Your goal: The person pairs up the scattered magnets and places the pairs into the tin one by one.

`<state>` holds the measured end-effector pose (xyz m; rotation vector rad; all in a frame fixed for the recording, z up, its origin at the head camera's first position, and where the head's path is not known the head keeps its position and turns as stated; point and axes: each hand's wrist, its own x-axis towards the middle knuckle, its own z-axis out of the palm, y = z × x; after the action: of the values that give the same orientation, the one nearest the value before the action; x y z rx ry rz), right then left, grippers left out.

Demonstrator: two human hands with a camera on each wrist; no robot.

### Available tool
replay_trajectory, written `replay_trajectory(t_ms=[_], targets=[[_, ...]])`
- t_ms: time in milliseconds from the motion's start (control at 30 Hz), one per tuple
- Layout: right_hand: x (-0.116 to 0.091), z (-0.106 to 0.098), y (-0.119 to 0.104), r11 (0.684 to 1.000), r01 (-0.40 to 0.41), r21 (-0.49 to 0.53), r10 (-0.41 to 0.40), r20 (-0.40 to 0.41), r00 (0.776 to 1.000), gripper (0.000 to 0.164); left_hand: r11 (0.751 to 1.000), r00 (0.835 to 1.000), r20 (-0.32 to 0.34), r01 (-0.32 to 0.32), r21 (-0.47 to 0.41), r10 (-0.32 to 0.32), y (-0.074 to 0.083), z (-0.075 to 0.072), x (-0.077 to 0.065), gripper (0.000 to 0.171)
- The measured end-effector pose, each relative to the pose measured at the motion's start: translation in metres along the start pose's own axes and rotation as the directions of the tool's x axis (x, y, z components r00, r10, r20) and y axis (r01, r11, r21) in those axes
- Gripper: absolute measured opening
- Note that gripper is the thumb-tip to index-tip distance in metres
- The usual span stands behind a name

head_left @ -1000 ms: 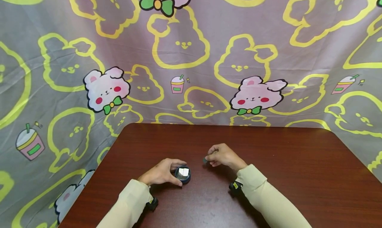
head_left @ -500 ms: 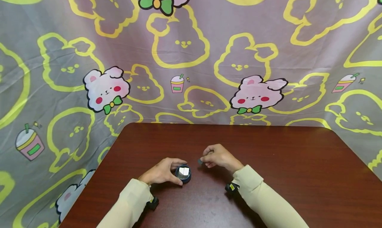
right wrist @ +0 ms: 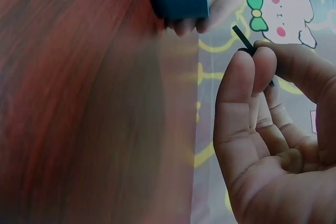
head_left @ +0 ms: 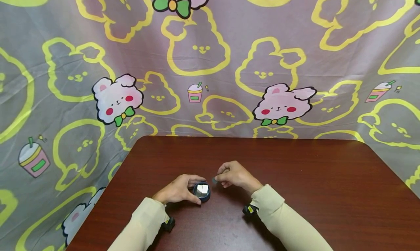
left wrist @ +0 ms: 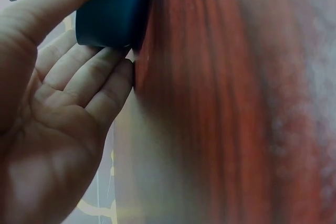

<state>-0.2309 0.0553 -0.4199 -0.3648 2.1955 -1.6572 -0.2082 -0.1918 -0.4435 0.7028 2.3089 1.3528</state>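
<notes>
A short, round dark-blue container [head_left: 206,197] stands on the table. Bright silvery facets [head_left: 202,189] show inside its top; what they are cannot be made out. My left hand [head_left: 177,189] holds it from the left, thumb on the near side and fingers round the far side. In the left wrist view its smooth blue wall [left wrist: 113,14] sits between thumb and fingers. To the right, my right hand [head_left: 237,177] pinches a small thin grey-green disc [head_left: 214,180] between thumb and fingertips. The right wrist view shows the disc edge-on as a dark strip [right wrist: 241,36], apart from the container.
The brown wooden table [head_left: 295,170] has rounded far corners. A patterned cloth [head_left: 229,61] hangs behind it and along its left side. Small dark wrist cameras sit below both cuffs, the left [head_left: 168,224] and the right [head_left: 250,210].
My right hand has moved left and slightly nearer, bringing the pinched disc close to the container. The left hand and container have stayed in place.
</notes>
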Motion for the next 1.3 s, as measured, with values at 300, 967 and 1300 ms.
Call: replay_trajectory(t_ms=[300,967,1300], targets=[[0.003,0.011,0.003,1.0,0.016,-0.005,-0.016,0.003,1.0,0.015,1.0,1.0,0.003,-0.002,-0.016,0.002,0.001,0.0,0.001,0.072],[0.004,0.031,0.001,0.999,0.041,0.006,-0.041,0.034,0.999,0.015,0.999,1.0,0.002,-0.009,-0.034,0.009,-0.001,0.0,0.001,0.068],[0.005,0.041,0.002,0.997,0.079,-0.026,-0.078,0.048,0.996,0.013,0.999,1.0,0.002,-0.016,-0.033,0.016,-0.001,0.0,0.0,0.069]])
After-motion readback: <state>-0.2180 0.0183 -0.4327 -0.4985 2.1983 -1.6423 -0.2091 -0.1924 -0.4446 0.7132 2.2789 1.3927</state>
